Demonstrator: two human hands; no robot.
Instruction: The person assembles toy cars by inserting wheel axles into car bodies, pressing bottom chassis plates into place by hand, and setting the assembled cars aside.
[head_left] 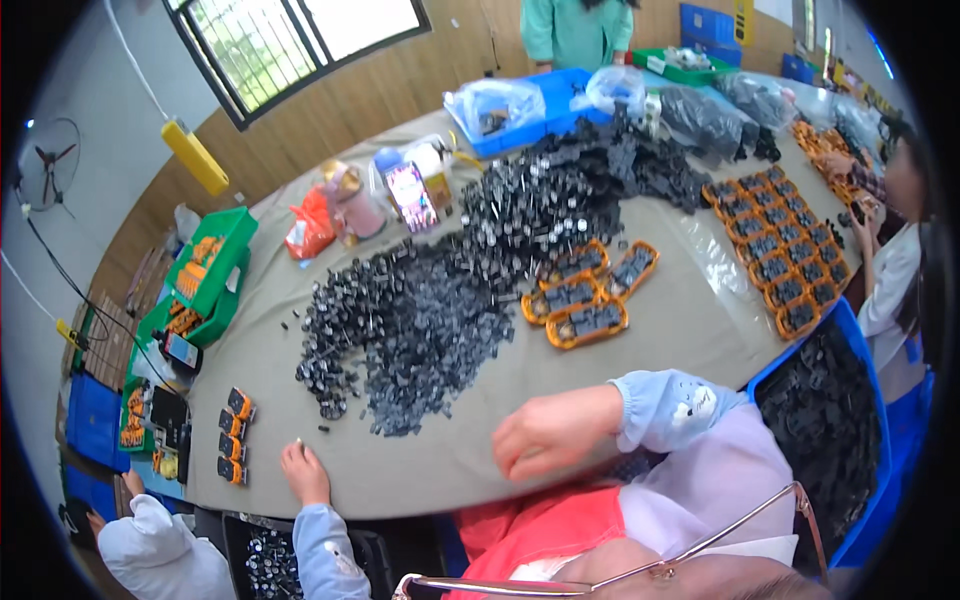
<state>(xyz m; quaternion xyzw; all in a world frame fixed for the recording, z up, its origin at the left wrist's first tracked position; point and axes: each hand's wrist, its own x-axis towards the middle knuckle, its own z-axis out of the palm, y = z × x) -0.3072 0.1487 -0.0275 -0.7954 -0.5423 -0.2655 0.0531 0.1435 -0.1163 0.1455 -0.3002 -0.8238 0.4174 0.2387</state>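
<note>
My left hand [305, 472] rests at the table's near edge, its fingers drawn together around something too small to make out. Left of it stands a short row of orange-and-black casings [233, 437]. My right hand [548, 432] hovers over the near part of the table with fingers curled downward; it is blurred, and whatever may be under the fingers is hidden. Beyond both hands spreads a heap of small dark flat pieces [435, 345], bordered by glossy black parts [345, 310]. Several orange casings with black insides [587, 322] lie grouped beyond my right hand.
A phone [411, 196] with a lit screen leans beside a pink cup [352, 212] and a red bag [310, 228]. Filled orange casings [775, 240] stand in rows at right. A blue bin [875, 400] of dark parts sits near my right arm. Other people work at both sides.
</note>
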